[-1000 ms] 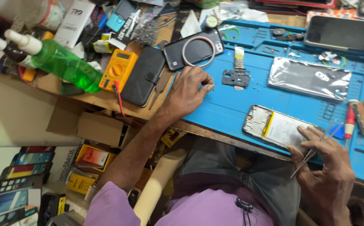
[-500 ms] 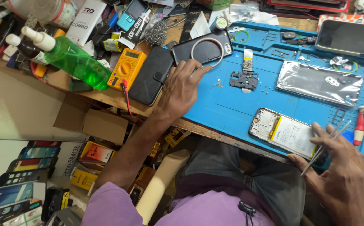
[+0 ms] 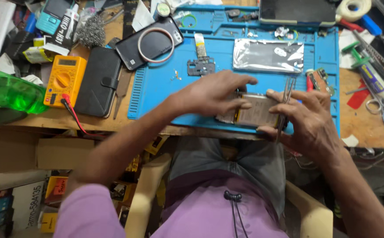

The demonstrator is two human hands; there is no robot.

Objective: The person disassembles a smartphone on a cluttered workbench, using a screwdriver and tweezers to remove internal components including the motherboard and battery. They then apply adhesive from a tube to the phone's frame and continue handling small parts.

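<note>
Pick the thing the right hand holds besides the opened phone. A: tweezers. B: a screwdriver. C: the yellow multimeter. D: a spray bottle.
A: thin metal tweezers run through the right hand and stick out above its fingers, while it and the left hand grip the opened phone on the blue mat.

Work mat (image 3: 156, 88) on bench (image 3: 368, 128), centre. Opened phone (image 3: 256, 112) at mat's near edge, betw. left hand (image 3: 211, 94) and right hand (image 3: 304, 117); tweezers (image 3: 284, 105) in right hand, over phone's right end. Foil pouch (image 3: 267, 55) behind phone. Small bracket (image 3: 200, 67) left of pouch. Multimeter (image 3: 65, 80) and wallet case (image 3: 98, 81) left of mat. Tape roll (image 3: 353, 9) far right corner.
</note>
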